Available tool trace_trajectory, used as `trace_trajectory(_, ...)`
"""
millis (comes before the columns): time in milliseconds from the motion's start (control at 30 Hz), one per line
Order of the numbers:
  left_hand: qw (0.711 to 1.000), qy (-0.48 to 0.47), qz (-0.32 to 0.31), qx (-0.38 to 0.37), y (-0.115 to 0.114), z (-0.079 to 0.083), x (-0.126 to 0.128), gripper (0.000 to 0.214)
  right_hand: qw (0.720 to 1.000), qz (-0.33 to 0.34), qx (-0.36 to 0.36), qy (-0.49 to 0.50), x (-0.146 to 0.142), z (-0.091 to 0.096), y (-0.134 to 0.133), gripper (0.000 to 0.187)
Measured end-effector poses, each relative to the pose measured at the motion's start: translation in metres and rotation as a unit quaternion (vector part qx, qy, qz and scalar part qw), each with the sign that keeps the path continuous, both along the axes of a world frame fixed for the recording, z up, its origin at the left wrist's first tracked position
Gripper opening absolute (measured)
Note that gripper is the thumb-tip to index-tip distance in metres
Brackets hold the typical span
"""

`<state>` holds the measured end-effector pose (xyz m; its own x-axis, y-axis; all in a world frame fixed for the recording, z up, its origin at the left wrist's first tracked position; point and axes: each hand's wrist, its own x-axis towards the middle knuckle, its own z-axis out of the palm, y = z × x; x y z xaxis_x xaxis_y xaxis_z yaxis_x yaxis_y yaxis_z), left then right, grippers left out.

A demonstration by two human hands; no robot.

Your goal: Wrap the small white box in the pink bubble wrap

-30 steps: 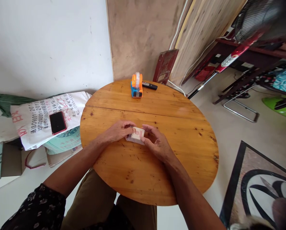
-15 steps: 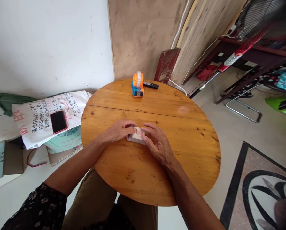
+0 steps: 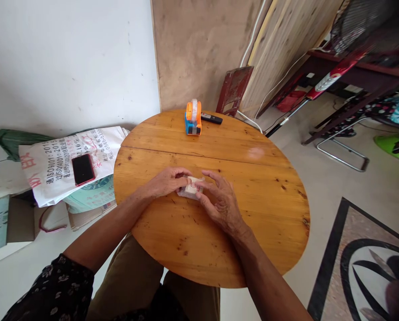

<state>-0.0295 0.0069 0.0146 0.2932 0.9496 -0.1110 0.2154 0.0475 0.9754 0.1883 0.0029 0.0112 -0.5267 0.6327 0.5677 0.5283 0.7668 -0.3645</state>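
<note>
A small white box (image 3: 190, 191) with a clear, shiny outer layer lies on the round wooden table (image 3: 219, 249). My left hand (image 3: 168, 182) closes on its left end, the thumb across the top and the fingers around the far side. My right hand (image 3: 222, 200) is at the box's right end with fingers spread. Its forefinger reaches onto the top and its thumb is by the near right edge. Part of the box is hidden under the fingers.
At the table's far edge stand an orange and blue tape dispenser (image 3: 193, 118) and a black remote control (image 3: 211, 118). A phone (image 3: 83, 169) lies on a white printed sack (image 3: 62, 156) to the left. A dark red chair (image 3: 234, 89) and a fan pole (image 3: 326, 82) are beyond.
My right hand's forefinger has moved left onto the box's top, and its thumb has shifted left too. My left hand keeps its hold. The view has shifted slightly.
</note>
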Motion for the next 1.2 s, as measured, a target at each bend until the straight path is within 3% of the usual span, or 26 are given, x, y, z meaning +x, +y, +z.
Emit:
trace_trajectory(367,1.0,0.004,-0.014,0.02,-0.003,0.004,0.001,0.028,1.0,-0.007,0.014,0.014,-0.007,-0.002,0.0,0.014)
trace_trajectory(600,0.999,0.03,-0.01,0.024,-0.006,0.012,0.002,0.028,0.996,-0.027,0.082,0.012,-0.01,-0.003,0.002,0.011)
trace_trajectory(800,0.999,0.031,-0.008,0.026,-0.006,0.011,0.003,0.03,0.997,-0.014,0.078,0.028,-0.01,0.0,0.001,0.006)
trace_trajectory(1067,0.999,0.03,-0.013,0.032,-0.006,0.011,0.001,0.03,0.992,-0.025,0.12,-0.027,-0.012,0.005,-0.003,0.013)
trace_trajectory(1200,0.999,0.021,-0.018,0.026,-0.006,0.008,0.001,0.03,0.994,-0.036,0.104,-0.005,-0.015,0.004,-0.004,0.014)
